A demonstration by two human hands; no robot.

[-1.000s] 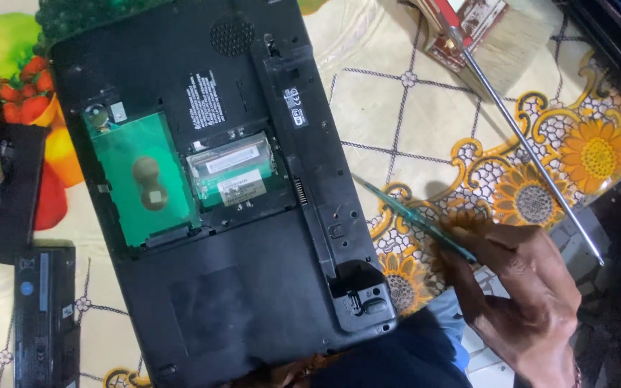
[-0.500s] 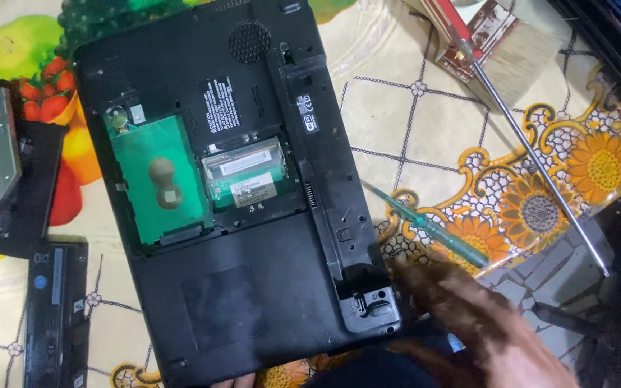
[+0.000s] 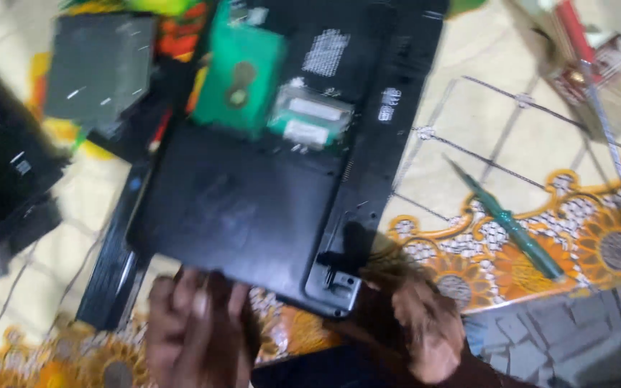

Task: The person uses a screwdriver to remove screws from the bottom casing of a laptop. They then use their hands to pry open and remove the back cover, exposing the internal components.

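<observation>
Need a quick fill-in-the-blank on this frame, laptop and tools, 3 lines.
1. The black laptop lies with its underside facing ____.
2. The open bay in its base shows a part covered in ____.
3. The green-handled screwdriver lies on the patterned cloth, held by ____ hand.
4. The left hand and right hand are both at the laptop's ____ edge.

Missing words: up; green; neither; near

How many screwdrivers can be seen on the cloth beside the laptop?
2. A green-handled screwdriver lies on the flowered cloth right of the laptop. A long red-handled screwdriver lies along the right edge. The picture is blurred, so others may be hidden.
</observation>
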